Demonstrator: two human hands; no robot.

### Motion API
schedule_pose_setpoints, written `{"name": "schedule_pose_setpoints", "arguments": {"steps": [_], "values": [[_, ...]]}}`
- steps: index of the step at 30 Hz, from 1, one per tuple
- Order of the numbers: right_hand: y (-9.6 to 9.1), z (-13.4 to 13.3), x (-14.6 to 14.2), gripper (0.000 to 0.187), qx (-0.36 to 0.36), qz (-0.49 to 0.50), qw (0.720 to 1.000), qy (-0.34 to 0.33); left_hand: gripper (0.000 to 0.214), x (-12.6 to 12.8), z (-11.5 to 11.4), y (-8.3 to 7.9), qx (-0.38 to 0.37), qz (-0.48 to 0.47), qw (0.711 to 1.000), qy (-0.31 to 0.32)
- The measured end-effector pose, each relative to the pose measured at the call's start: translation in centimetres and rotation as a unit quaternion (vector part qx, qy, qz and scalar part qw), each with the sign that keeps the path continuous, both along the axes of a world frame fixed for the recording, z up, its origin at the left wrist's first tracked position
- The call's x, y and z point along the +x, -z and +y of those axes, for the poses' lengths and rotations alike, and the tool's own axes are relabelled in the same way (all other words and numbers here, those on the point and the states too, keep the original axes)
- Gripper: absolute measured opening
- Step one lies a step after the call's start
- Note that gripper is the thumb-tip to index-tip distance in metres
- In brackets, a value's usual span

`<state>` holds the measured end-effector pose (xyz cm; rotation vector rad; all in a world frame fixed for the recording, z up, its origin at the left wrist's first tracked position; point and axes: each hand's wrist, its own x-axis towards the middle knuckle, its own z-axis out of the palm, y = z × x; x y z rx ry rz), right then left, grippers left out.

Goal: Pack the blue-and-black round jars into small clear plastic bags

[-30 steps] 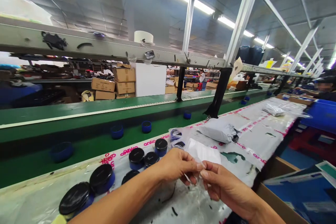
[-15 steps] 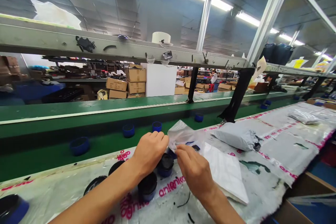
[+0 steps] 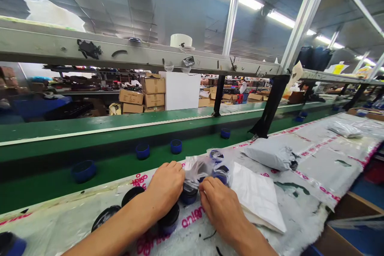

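Observation:
My left hand [image 3: 165, 190] and my right hand [image 3: 220, 208] both pinch a small clear plastic bag [image 3: 196, 167] and hold it over a blue jar with a black lid [image 3: 189, 194] on the bench. Another black-lidded jar [image 3: 169, 218] sits under my left wrist. Two more black lids [image 3: 132, 195] lie to the left. A stack of flat white bags [image 3: 258, 196] lies just right of my right hand.
A green conveyor belt [image 3: 105, 156] runs behind the bench with several blue jars [image 3: 142, 151] on it. A filled grey mailer [image 3: 267, 153] lies at the right. Black frame posts [image 3: 270, 108] stand behind. A cardboard box edge [image 3: 354, 212] is at lower right.
My view swung left. Both hands moved from near me out to the jars and lowered the clear bag onto one jar.

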<state>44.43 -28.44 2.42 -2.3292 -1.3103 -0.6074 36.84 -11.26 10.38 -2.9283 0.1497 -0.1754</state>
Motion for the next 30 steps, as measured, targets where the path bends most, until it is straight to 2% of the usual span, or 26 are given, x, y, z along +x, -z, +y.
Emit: {"name": "schedule_pose_setpoints", "arguments": {"steps": [5,12,16,20,24,30], "values": [[-0.2,-0.3,0.0,0.018,0.008,0.024,1.0,-0.011,0.019,0.0,0.3,0.8,0.011,-0.004,1.0,0.013],[-0.3,-0.8,-0.5,0.017,0.015,0.042,0.997,-0.068,0.02,-0.7,0.5,1.6,0.006,-0.017,1.0,0.019],[-0.6,-0.7,-0.6,0.019,0.008,0.03,0.998,-0.058,0.027,-0.9,0.5,2.2,0.018,-0.016,0.999,0.036],[-0.8,-0.7,-0.5,0.02,0.001,0.042,0.996,-0.073,0.025,-1.0,0.5,2.1,0.008,-0.018,0.999,0.032],[-0.3,-0.7,-0.4,0.016,0.003,0.112,0.992,-0.049,0.018,-0.8,0.7,1.9,-0.013,-0.013,0.999,0.037],[0.7,-1.3,-0.6,0.014,0.057,0.167,0.983,-0.056,0.017,0.2,1.0,1.5,-0.037,0.006,0.996,0.085]]}}
